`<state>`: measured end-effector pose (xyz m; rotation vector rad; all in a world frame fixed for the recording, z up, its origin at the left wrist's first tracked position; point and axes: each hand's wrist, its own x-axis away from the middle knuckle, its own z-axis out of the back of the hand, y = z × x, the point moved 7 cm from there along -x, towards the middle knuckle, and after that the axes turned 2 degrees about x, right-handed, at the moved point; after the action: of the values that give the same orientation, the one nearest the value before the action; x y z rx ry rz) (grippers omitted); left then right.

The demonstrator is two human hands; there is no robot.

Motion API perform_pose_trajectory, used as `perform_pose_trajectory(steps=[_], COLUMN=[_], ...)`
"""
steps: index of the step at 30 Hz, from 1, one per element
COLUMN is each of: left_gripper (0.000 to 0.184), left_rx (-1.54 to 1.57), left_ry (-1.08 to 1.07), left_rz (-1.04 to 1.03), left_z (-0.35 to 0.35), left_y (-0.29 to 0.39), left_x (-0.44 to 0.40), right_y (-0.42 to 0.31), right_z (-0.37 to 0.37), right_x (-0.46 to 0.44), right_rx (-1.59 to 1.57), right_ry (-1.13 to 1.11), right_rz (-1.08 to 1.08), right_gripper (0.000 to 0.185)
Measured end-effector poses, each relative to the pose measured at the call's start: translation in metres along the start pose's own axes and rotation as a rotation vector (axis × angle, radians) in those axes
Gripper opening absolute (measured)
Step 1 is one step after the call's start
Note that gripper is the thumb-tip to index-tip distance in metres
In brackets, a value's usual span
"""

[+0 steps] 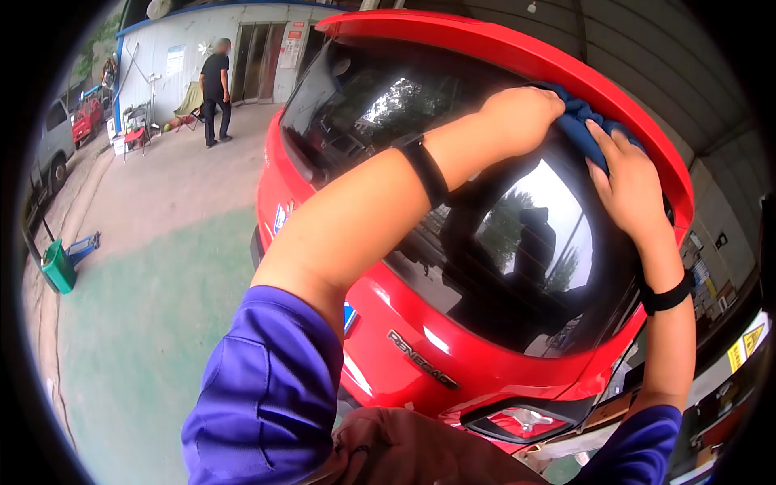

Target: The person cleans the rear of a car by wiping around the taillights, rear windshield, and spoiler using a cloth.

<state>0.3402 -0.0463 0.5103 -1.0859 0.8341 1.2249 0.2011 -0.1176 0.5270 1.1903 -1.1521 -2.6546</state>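
A dark blue cloth (584, 129) lies bunched against the top of the rear window (453, 234) of a red car (420, 331), just under the red spoiler (517, 40). My left hand (521, 120) is closed on the cloth's left part, its arm stretched across the glass. On the cloth's right edge rests my right hand (626, 174), fingers extended and pressing the fabric to the window. Both wrists wear black bands. The glass reflects sky, trees and a dark figure.
A person in dark clothes (216, 89) stands at the back left near a white wall (178, 61). A green bin (59, 267), a blue jack (83, 245) and a red chair (135, 139) stand left. Shelves (711, 271) line the right side.
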Motion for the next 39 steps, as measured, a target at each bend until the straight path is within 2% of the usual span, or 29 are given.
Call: perform_pose_trajectory(steps=[2,5,6,10,11,15,17,20,21,22,24,25,33,39], left_gripper=[0.022,0.025,0.026,0.032,0.038,0.046,0.048,0.049,0.051,0.053,0.056,0.055,0.055,0.053], left_rx=[-0.040,-0.138,-0.146,-0.192,-0.142,-0.102,0.044,0.170,0.249,0.201,0.139,0.129,-0.046,-0.060], left_ry=[0.052,0.046,0.035,-0.046,-0.097,-0.149,-0.207,-0.238,-0.172,-0.217,-0.346,-0.338,-0.128,-0.055], left_rz=[0.100,0.278,0.303,0.472,0.516,0.429,0.292,0.085,0.059,0.058,0.044,0.022,-0.097,-0.177], left_z=[0.012,0.028,0.034,0.050,0.047,0.044,0.038,0.014,0.013,0.011,-0.002,-0.002,-0.016,-0.014], left_y=[-0.030,-0.084,-0.097,-0.129,-0.132,-0.087,-0.049,0.004,0.015,0.024,0.027,0.029,0.027,0.021], left_x=[0.013,0.044,0.055,0.080,0.083,0.076,0.066,0.059,0.062,0.061,0.049,0.043,0.010,0.014], right_y=[-0.013,-0.038,-0.049,-0.075,-0.080,-0.068,-0.052,-0.020,-0.008,0.002,0.018,0.027,0.011,-0.003], right_z=[-0.001,-0.021,-0.027,-0.047,-0.048,-0.038,-0.030,-0.013,-0.008,-0.003,0.005,0.006,-0.001,-0.003], right_x=[-0.025,-0.051,-0.063,-0.107,-0.115,-0.112,-0.095,-0.049,-0.026,-0.004,0.029,0.041,0.051,0.035], right_rx=[-0.043,-0.102,-0.083,-0.118,-0.122,-0.229,-0.191,-0.179,-0.152,-0.110,0.013,0.063,0.163,0.271], right_ry=[-0.129,-0.013,-0.076,-0.065,-0.077,-0.022,-0.003,-0.043,-0.027,-0.025,-0.079,-0.076,0.005,-0.090], right_rz=[-0.030,0.191,0.168,0.220,0.230,0.211,0.135,0.029,-0.027,-0.083,-0.223,-0.254,-0.217,-0.247], right_gripper=[0.054,0.054,0.054,0.052,0.051,0.051,0.050,0.046,0.046,0.047,0.054,0.056,0.057,0.060])
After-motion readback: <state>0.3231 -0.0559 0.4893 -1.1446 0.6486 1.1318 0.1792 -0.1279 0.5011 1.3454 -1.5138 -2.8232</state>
